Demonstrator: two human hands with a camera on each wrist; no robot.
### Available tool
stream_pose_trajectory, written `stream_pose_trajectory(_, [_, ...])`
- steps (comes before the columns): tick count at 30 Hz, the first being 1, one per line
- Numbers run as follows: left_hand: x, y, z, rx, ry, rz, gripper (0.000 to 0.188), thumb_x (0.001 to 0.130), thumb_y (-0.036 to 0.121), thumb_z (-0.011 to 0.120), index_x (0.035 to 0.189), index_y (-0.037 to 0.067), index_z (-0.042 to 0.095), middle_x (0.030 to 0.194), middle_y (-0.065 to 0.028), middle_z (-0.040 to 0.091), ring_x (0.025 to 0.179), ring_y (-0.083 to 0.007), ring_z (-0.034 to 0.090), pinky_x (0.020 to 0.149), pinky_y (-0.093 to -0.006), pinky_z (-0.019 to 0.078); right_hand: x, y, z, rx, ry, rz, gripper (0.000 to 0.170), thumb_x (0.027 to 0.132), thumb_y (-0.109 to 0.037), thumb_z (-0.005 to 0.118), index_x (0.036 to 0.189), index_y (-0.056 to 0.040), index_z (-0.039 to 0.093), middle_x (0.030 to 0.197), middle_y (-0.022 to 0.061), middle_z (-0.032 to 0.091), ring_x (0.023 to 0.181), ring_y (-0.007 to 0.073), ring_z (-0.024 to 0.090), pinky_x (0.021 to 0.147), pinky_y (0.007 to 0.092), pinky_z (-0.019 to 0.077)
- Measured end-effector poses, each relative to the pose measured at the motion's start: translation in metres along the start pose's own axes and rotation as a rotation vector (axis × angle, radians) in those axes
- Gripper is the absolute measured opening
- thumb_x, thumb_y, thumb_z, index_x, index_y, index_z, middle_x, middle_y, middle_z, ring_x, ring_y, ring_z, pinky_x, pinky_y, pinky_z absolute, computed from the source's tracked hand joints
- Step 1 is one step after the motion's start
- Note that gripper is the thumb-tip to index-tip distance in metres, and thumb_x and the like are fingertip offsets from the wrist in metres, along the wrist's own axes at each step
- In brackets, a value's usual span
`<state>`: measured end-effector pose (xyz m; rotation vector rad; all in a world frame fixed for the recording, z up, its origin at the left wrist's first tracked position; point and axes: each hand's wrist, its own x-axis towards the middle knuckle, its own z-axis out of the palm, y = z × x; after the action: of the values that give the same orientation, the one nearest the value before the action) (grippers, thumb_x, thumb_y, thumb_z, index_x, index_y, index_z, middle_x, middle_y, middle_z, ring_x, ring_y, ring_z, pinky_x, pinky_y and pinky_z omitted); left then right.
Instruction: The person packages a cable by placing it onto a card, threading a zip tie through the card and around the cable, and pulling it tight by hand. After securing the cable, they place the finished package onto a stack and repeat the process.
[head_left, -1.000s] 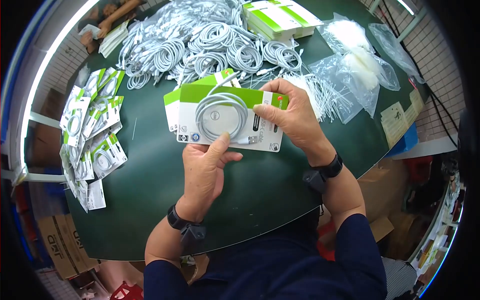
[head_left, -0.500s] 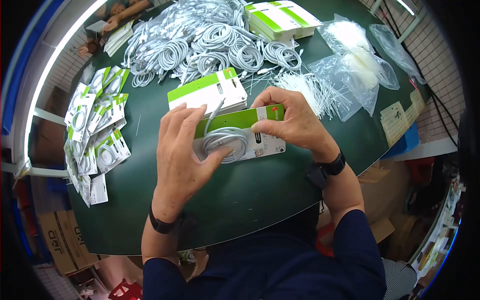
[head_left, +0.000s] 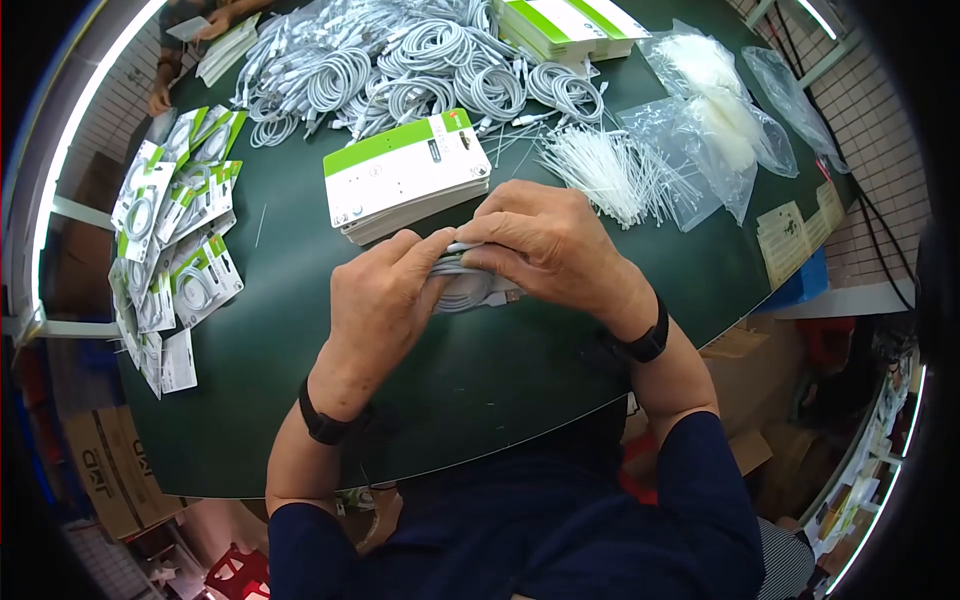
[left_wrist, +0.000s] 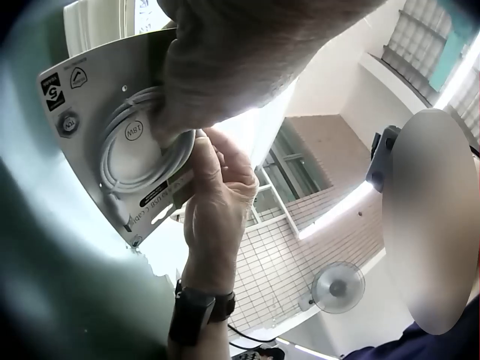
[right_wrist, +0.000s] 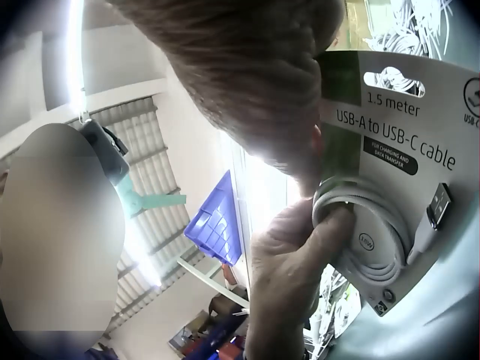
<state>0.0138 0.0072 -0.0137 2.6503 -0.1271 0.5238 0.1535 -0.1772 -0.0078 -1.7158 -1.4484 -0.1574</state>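
A white coiled USB cable (head_left: 468, 293) lies against a printed white-and-green card (right_wrist: 420, 112) that reads "1.5 meter USB-A to USB-C cable". My left hand (head_left: 385, 295) holds card and coil, its thumb on the coil in the right wrist view. With thumb and fingers, my right hand (head_left: 555, 245) pinches at the card's upper edge, beside the left fingertips. From above the card appears nearly edge-on and the hands mostly cover it. Both hands are over the near half of the green table (head_left: 450, 400), in front of a stack of similar cards (head_left: 400, 185).
A big heap of coiled cables (head_left: 400, 75) is at the back, with more cards (head_left: 570, 30) beside it. White zip ties (head_left: 615, 180) and plastic bags (head_left: 720, 130) lie to the right. Finished-looking carded cables (head_left: 180, 250) pile at left. Another person's hands (head_left: 205, 25) show far left.
The left hand has gone from the card's lower edge to its top, beside the right fingers. The card has tipped toward edge-on and moved nearer me, uncovering the card stack behind.
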Motion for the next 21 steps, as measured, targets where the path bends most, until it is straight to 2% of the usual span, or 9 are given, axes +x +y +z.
stream_pose_trajectory(1, [0.0, 0.0, 0.001, 0.007, -0.003, 0.001, 0.049, 0.076, 0.01, 0.083, 0.123, 0.01, 0.07, 0.086, -0.0082, 0.064, 0.077, -0.0291, 0.067, 0.066, -0.0401, 0.0538, 0.0, 0.0, 0.001, -0.046, -0.004, -0.056, 0.024, 0.08, -0.011, 0.085, 0.099, -0.0051, 0.072, 0.09, 0.0072, 0.071, 0.078, 0.0251, 0.07, 0.064, 0.0357, 0.0559])
stream_pose_trajectory(5, [0.003, -0.002, 0.008, -0.012, 0.069, 0.03, 0.047, 0.077, 0.007, 0.081, 0.122, 0.01, 0.068, 0.089, -0.0092, 0.065, 0.079, -0.0297, 0.068, 0.067, -0.0403, 0.0545, -0.001, 0.003, 0.002, -0.129, -0.004, -0.044, 0.021, 0.078, -0.008, 0.084, 0.094, -0.0067, 0.07, 0.089, 0.0059, 0.07, 0.079, 0.0269, 0.069, 0.065, 0.0362, 0.0554])
stream_pose_trajectory(9, [0.005, -0.002, 0.013, -0.092, 0.128, 0.004, 0.044, 0.076, 0.002, 0.08, 0.118, 0.008, 0.067, 0.092, -0.0106, 0.067, 0.083, -0.0312, 0.069, 0.07, -0.0406, 0.0556, -0.007, 0.001, 0.003, -0.156, -0.005, 0.017, 0.019, 0.078, -0.008, 0.083, 0.09, -0.007, 0.068, 0.089, 0.0053, 0.069, 0.081, 0.0262, 0.068, 0.066, 0.0359, 0.0551])
stream_pose_trajectory(13, [0.001, -0.007, 0.026, -0.234, 0.18, -0.028, 0.04, 0.075, -0.001, 0.081, 0.111, 0.007, 0.066, 0.095, -0.0113, 0.068, 0.084, -0.0329, 0.069, 0.073, -0.0411, 0.0563, -0.015, 0.01, 0.007, -0.168, 0.057, -0.002, 0.019, 0.078, -0.006, 0.083, 0.089, -0.0065, 0.068, 0.089, 0.0048, 0.07, 0.08, 0.0254, 0.068, 0.066, 0.0356, 0.0546])
stream_pose_trajectory(21, [-0.002, -0.013, 0.021, -0.243, 0.071, 0.058, 0.034, 0.076, 0.0, 0.083, 0.106, 0.004, 0.067, 0.096, -0.0104, 0.07, 0.086, -0.0333, 0.069, 0.078, -0.0416, 0.0575, -0.026, 0.016, 0.021, -0.062, 0.148, 0.002, 0.023, 0.074, 0.001, 0.084, 0.09, -0.0055, 0.069, 0.09, 0.0056, 0.07, 0.077, 0.0247, 0.066, 0.064, 0.0349, 0.0531])
